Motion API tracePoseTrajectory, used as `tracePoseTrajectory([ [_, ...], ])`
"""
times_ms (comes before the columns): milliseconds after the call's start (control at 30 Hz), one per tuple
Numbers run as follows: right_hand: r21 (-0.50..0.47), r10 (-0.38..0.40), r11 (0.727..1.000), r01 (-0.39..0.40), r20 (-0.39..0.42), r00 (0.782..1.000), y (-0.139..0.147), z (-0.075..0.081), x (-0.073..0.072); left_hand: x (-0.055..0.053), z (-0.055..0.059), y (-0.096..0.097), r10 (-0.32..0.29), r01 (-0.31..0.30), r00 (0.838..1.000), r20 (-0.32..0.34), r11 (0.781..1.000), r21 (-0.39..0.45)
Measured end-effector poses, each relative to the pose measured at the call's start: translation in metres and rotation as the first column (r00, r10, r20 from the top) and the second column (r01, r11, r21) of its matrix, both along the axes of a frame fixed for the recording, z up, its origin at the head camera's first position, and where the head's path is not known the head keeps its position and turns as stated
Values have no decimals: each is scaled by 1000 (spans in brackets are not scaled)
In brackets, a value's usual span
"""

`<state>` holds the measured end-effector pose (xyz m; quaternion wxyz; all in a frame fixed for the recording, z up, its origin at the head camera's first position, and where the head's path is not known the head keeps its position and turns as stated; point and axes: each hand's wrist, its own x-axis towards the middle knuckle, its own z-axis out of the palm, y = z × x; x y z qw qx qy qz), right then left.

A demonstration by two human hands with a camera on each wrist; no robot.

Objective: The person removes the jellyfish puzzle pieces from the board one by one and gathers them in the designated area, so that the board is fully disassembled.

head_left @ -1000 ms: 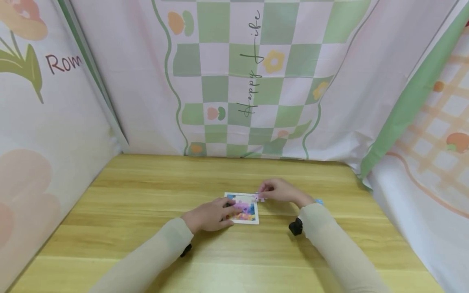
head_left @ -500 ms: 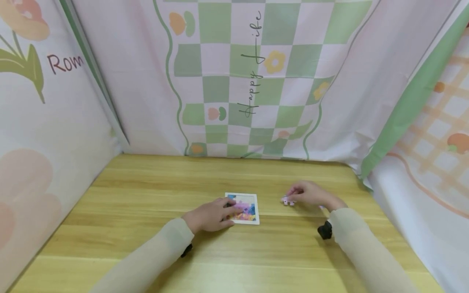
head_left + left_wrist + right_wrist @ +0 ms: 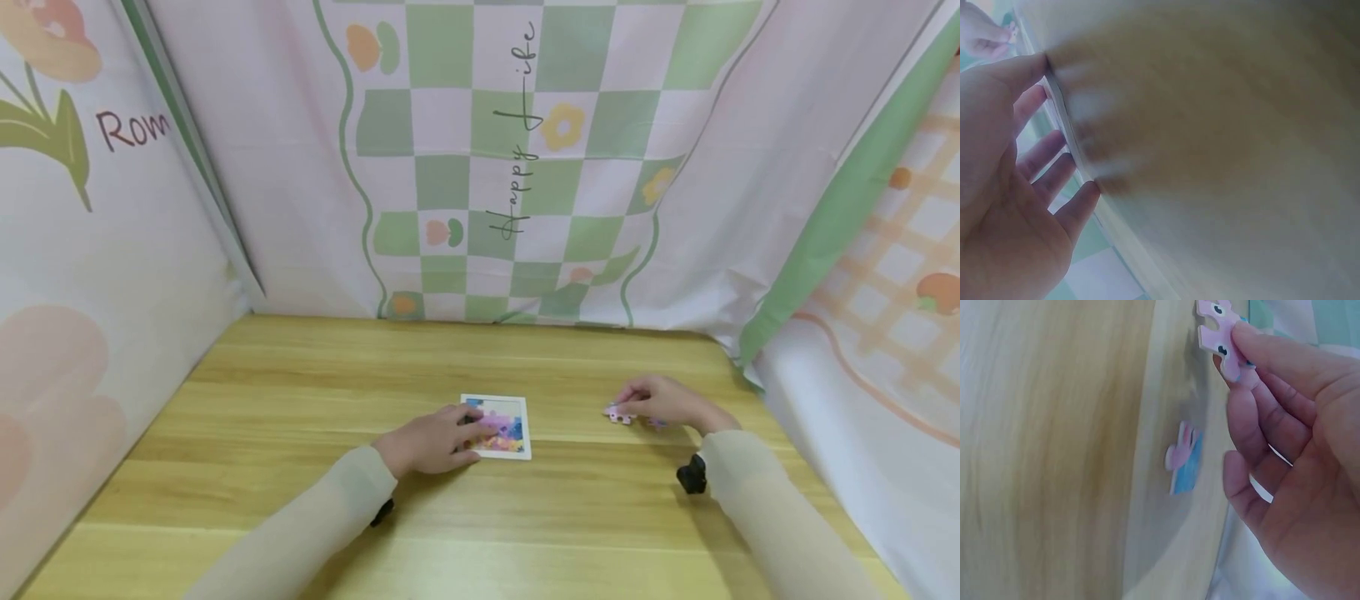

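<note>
A small jigsaw puzzle in a white-rimmed tray [image 3: 527,437] lies on the table, partly filled with pink, blue and yellow pieces; a pale patch shows toward its far side. My left hand [image 3: 431,439] rests on the tray's left part with fingers spread, hiding some of it. In the left wrist view its fingertips [image 3: 1090,187] touch down along the tray's thin edge. To the right, my right hand [image 3: 663,402] pinches a pink puzzle piece [image 3: 1225,340] with printed eyes between thumb and fingers, above the table. Below that hand lies another pink and blue puzzle piece [image 3: 1186,464].
The wooden table [image 3: 480,533] stretches around the tray on all sides. Patterned curtains hang at the back [image 3: 495,167] and along both sides. A black wrist camera [image 3: 692,475] sits under the right sleeve.
My right hand has moved right, away from the tray, carrying the pink puzzle piece, and now hovers by the loose piece. The left hand has stayed on the tray.
</note>
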<state>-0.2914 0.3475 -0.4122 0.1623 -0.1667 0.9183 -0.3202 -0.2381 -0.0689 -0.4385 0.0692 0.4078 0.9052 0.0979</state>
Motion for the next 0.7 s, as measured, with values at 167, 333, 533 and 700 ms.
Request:
tracePoseTrajectory([
  [167, -4, -7, 1000, 7, -4, 1000, 7, -4, -2, 0, 0, 0, -13, 13, 1000, -13, 1000, 2],
  [333, 3, -20, 1000, 20, 3, 1000, 10, -6, -3, 1, 0, 0, -3, 3, 1000, -6, 1000, 2],
  [533, 0, -20, 1000, 20, 20, 1000, 12, -7, -4, 1, 1, 0, 4, -4, 1000, 2, 1000, -2],
  [700, -20, -11, 1000, 12, 38, 999, 15, -8, -5, 2, 2, 1, 4, -4, 1000, 1, 1000, -2],
])
